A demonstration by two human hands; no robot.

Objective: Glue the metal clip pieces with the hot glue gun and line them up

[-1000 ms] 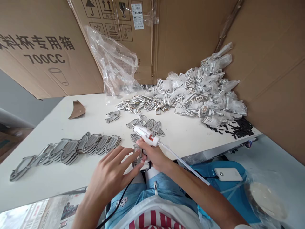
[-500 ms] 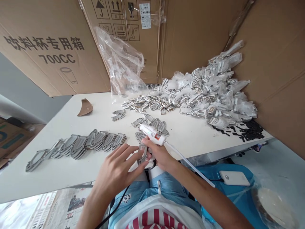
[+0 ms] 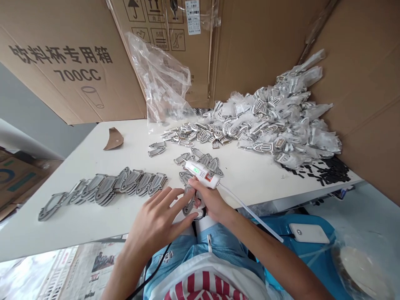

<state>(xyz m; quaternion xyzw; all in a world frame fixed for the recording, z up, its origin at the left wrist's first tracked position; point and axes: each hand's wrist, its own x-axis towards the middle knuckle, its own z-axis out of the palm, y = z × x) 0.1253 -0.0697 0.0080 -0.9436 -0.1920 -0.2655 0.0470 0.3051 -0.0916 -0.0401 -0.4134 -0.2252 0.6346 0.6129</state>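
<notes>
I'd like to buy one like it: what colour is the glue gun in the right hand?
The glue gun is mostly white, best seen in the head view.

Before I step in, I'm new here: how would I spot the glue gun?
At the near edge of the white table, the right hand grips the hot glue gun. Unlike the grey frames beside it, it's white, trailing a glue stick.

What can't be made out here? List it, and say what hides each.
All in the head view:
Glue gun: lower part mostly hidden by the right hand.
Metal piece between the hands: partly covered by the left hand.
Box label: print too small.
Newspaper: cut off by the bottom edge.
</notes>
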